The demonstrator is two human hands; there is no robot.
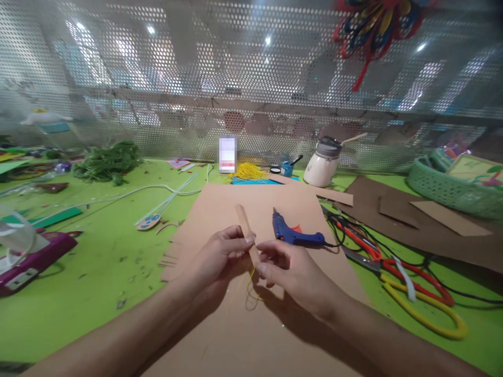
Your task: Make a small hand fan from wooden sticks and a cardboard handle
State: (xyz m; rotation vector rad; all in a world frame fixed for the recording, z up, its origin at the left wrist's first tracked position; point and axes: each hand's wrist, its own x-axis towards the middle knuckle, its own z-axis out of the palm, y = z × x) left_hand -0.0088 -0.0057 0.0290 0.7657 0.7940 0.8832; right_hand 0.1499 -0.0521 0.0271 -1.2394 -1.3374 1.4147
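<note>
A narrow strip of brown cardboard (244,220) slants between my two hands, above a large sheet of brown cardboard (220,335). My left hand (226,248) pinches the strip near its middle. Thumb and fingers of my right hand (285,264) close on its lower end. Thin yellow thread (251,290) hangs in loose loops below the strip; where it is fastened is hidden by my fingers. Just beyond my right hand, a blue glue gun (294,233) lies on the sheet with its nozzle pointing away.
Scissors with yellow and red handles (426,309) lie at right among black cables. Behind stand a white jar (321,167), a small blue paint pot (287,168) and yellow thread (249,171). A green basket (451,188) is far right, a purple power strip (39,262) left. A perforated metal panel (188,68) closes the back.
</note>
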